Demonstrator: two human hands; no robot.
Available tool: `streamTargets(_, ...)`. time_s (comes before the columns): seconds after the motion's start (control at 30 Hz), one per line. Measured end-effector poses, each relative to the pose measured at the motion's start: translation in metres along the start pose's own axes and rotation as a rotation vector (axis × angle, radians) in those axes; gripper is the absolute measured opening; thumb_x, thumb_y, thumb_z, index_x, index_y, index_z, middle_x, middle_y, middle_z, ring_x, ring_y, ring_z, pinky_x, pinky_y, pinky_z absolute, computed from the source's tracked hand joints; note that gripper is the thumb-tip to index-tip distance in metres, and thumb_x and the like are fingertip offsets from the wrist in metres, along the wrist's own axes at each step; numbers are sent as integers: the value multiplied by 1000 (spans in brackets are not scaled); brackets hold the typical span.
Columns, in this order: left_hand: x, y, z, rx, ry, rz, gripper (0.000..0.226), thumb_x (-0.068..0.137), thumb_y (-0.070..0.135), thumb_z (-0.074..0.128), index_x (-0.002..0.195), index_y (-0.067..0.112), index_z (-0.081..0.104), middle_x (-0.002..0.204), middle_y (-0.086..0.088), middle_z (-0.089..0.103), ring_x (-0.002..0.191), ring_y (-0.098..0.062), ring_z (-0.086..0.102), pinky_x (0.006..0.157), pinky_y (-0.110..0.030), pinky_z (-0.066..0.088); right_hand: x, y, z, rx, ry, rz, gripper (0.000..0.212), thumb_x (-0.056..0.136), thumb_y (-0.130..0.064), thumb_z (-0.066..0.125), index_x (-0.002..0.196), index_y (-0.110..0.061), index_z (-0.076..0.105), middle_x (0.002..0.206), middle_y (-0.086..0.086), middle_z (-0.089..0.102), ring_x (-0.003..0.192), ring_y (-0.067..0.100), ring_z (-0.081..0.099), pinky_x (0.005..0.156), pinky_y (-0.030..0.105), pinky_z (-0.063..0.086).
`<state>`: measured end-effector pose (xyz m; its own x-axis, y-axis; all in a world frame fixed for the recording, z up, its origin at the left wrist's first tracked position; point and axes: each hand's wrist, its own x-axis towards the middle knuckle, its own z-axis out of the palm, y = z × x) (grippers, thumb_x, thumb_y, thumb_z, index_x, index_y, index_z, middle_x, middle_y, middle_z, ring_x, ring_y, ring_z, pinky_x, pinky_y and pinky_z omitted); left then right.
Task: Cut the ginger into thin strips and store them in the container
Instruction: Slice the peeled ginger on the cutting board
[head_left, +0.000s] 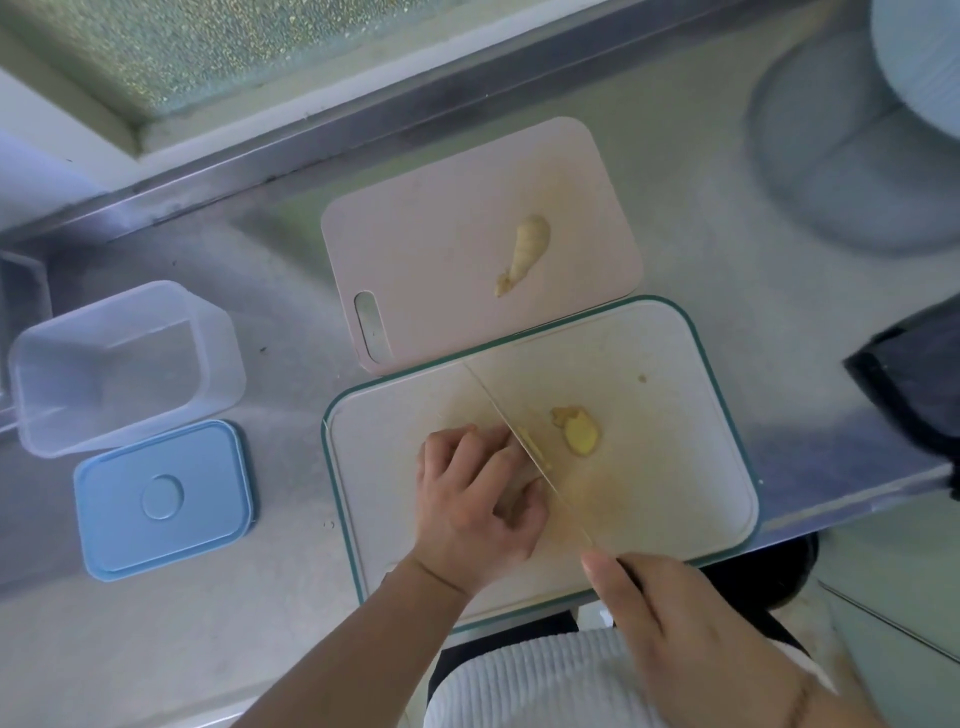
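Fingers (470, 447) of the left hand (475, 506) are curled over the ginger piece being cut (532, 447), tips tucked back from the blade, which looks like a deliberate guard: the knuckles steer the knife (524, 441) while the flesh stays clear of the edge. Only a pale yellow sliver of that ginger shows beside the blade; the rest is hidden under the hand. The right hand (675, 618), at about 5 o'clock from the left one, grips the knife handle, with one finger laid along the top, probably for steadier, thinner cuts. The blade runs diagonally toward 11 o'clock across the white cutting board with green rim (727, 467).

A sliced ginger chunk (579, 431) lies cut face up just at 3 o'clock of the blade, apart from it, likely set aside for its turn. A whole peeled ginger root (524, 254) waits on the pink cutting board (441, 234) at 12 o'clock, its near edge tucked under the white board, keeping the stock within reach but out of the cutting zone.

At 9 o'clock on the steel desk (285, 338) stands the clear plastic container (114, 364), open, with no strips visible inside; its blue lid (161, 499) lies flat just at 6 o'clock of it, so filling needs no extra step.

No brand, label or writing can be read anywhere.
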<state>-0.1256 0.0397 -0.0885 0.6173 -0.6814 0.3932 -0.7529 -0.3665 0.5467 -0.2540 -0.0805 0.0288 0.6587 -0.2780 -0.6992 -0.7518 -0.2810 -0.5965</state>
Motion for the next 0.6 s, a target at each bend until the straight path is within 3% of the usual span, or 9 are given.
streamTargets(0.1,2,0,0,-22,-8,5,12,87,23,61,99,22,60,95,-2,72,81,-25,66,89,-29,38,31,-13,1,10,14,-109,79,75,-79,16,63,-6,45,51,2,38,49,10,36,56,31,38)
streamTargets(0.2,1,-1,0,-31,-14,-7,10,90,27,57,97,22,60,93,-2,72,79,-27,66,86,-30,38,50,-20,3,21,7,-166,82,78,-75,15,67,-2,51,50,2,41,46,12,38,52,33,39)
streamTargets(0.27,0,-1,0,-17,-12,-13,16,85,24,64,101,23,60,94,-2,71,81,-28,66,86,-32,40,29,-8,2,-2,8,-105,93,68,-88,9,77,-11,60,64,7,55,61,17,52,70,35,47)
streamTargets(0.33,0,-1,0,-5,-6,0,29,76,18,73,102,23,61,96,-2,71,82,-27,66,88,-32,40,4,0,-1,-3,24,6,110,49,-100,-1,85,-17,62,81,12,62,80,17,57,83,30,47)
streamTargets(0.47,2,0,0,-17,11,39,22,79,19,68,100,21,60,103,2,66,86,-22,62,86,-31,40,40,-14,-1,15,-34,-98,72,75,-76,17,69,-13,53,57,4,51,50,12,47,55,25,41)
streamTargets(0.6,2,0,-1,-17,5,7,13,90,29,58,100,21,62,99,-2,70,81,-28,65,79,-38,44,53,-16,2,39,3,-149,75,79,-75,19,64,-7,48,49,0,42,45,12,38,53,34,38)
